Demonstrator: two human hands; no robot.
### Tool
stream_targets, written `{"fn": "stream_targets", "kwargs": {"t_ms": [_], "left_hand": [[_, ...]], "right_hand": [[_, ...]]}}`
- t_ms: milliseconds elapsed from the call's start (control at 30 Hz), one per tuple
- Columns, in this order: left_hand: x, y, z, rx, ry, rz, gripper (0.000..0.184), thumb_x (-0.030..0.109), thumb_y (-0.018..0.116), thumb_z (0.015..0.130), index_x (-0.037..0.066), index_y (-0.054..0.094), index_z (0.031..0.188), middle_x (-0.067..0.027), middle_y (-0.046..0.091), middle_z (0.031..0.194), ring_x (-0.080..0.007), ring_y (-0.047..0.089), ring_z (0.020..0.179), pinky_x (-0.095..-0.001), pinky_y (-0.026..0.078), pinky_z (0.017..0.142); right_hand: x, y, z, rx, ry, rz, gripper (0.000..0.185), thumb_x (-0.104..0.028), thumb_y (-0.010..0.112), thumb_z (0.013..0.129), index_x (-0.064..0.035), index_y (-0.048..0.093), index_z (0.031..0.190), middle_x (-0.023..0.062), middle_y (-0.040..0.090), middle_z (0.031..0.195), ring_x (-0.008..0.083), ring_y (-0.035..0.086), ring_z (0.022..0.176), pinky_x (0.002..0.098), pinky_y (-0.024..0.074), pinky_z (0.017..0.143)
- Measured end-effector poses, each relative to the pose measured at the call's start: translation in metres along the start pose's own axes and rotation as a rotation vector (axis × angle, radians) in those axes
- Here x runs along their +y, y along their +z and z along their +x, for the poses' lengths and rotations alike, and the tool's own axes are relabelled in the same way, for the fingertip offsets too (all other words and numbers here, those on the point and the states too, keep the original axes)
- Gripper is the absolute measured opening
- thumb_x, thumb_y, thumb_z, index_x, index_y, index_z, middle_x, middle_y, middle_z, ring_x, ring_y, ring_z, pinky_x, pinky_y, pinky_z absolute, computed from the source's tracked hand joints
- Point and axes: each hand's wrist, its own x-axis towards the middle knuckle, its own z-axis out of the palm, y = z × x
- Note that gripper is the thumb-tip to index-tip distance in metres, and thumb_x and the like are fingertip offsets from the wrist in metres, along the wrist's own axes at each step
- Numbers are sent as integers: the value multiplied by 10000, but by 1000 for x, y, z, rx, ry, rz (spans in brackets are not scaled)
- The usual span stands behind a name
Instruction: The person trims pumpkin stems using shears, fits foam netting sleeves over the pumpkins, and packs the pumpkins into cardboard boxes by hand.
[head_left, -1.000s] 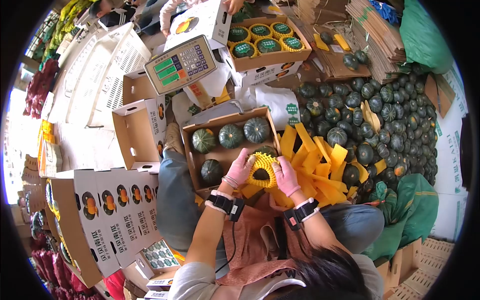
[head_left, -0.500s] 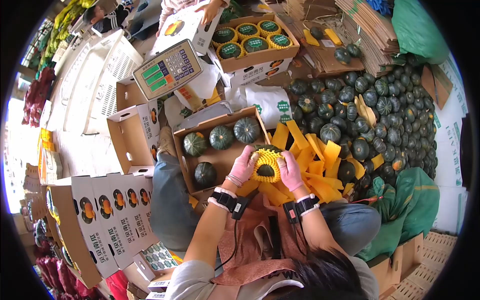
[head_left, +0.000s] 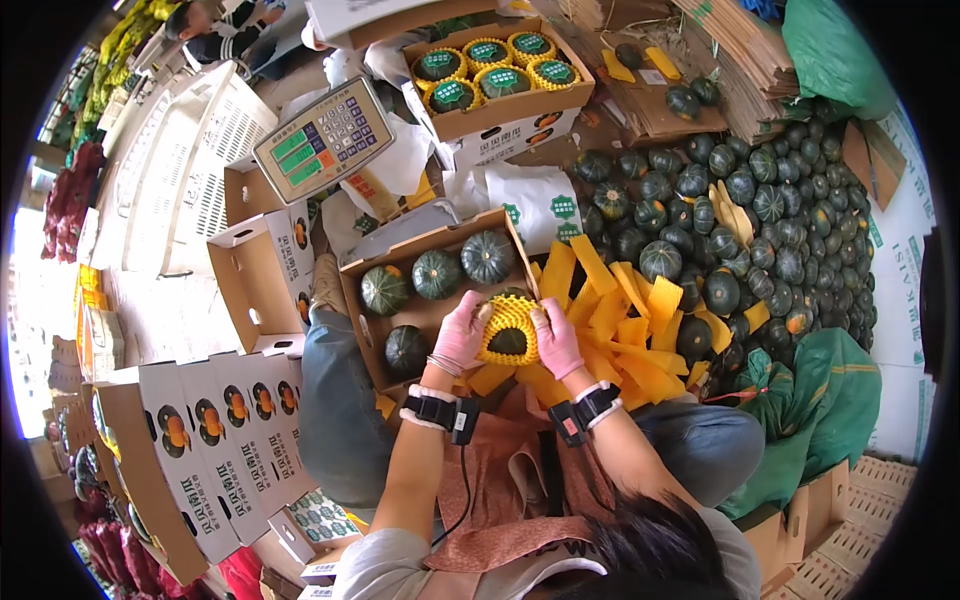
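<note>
A small dark green pumpkin (head_left: 508, 342) is wrapped in a yellow foam net (head_left: 494, 317), its dark skin showing through the round opening. Pink-gloved, my left hand (head_left: 462, 335) grips its left side, and my right hand (head_left: 558, 342), gloved the same way, presses on its right side. They hold it over the front right part of a cardboard box (head_left: 432, 319). Inside that box lie several bare pumpkins (head_left: 437, 274), three along the back and one at front left. Loose yellow foam nets (head_left: 625, 320) are heaped to the right of my hands.
A big pile of pumpkins (head_left: 765, 210) spreads at the right. Behind the box stand a scale display (head_left: 325, 140) and a box of netted, labelled pumpkins (head_left: 500, 118). Printed cartons (head_left: 225, 450) line the left; a green sack (head_left: 815, 420) sits at right.
Both hands have shifted slightly left with the netted pumpkin, and more of its net opening faces me. At the top, the white carton another person held has moved up and away.
</note>
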Motion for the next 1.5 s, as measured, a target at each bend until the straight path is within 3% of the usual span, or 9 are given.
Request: {"fn": "stream_targets", "kwargs": {"t_ms": [267,400,600,700,733,833,933,1067,1500], "left_hand": [[-26,11,4,171,155,-197,84,100,524,923,21,527,951,-36,537,852,-103,470,807,-245,433,766],[-47,13,23,239,177,-298,69,90,532,920,28,523,891,12,496,785,-78,439,747,-228,416,676],[-79,18,43,118,-134,-866,158,181,614,895,36,567,852,35,568,762,-53,493,707,-203,435,648],[-57,14,36,398,-16,-72,235,230,688,836,39,552,851,-35,585,719,-114,526,642,-274,460,600],[-51,13,33,521,8,262,285,250,723,796,41,538,850,-90,583,689,-189,544,595,-322,465,578],[-39,19,26,629,-48,210,292,249,715,797,46,522,880,-143,598,677,-282,586,600,-367,475,572],[-16,19,3,601,-65,132,259,240,694,816,58,531,903,-131,625,714,-301,618,634,-363,497,599],[-17,22,-28,252,299,490,593,147,764,672,118,538,1219,-228,473,1262,-376,484,1134,-421,433,930],[1,-2,-8,-58,122,391,879,179,819,544,99,428,1328,-201,444,1289,-357,456,1180,-380,406,990]], "right_hand": [[2,-1,21,47,-243,-102,134,-152,559,896,-31,532,948,184,571,859,385,566,802,375,473,674],[-4,0,39,12,-25,-94,153,-194,551,905,-50,501,887,214,541,754,421,544,714,408,443,577],[9,-6,52,-49,77,-249,256,-271,602,875,-40,493,870,226,578,752,436,561,738,447,453,578],[3,-7,50,245,-260,-502,308,-326,607,865,-65,469,953,222,604,753,438,578,742,476,456,595],[-4,-5,48,186,-64,-521,330,-339,603,865,-67,456,979,225,609,772,437,581,755,480,457,607],[-14,3,42,83,413,-483,392,-359,552,888,-40,409,1064,260,603,852,450,582,799,500,455,654],[-24,6,20,265,301,-341,369,-305,539,898,-24,409,1098,275,577,952,441,569,882,494,449,712],[-37,11,-20,77,-184,-796,432,-75,578,773,-122,462,1187,204,489,1092,374,510,958,451,445,821],[-33,-5,11,-171,280,-521,634,49,531,724,-234,462,1287,217,445,1154,406,527,1044,418,466,869]]}}
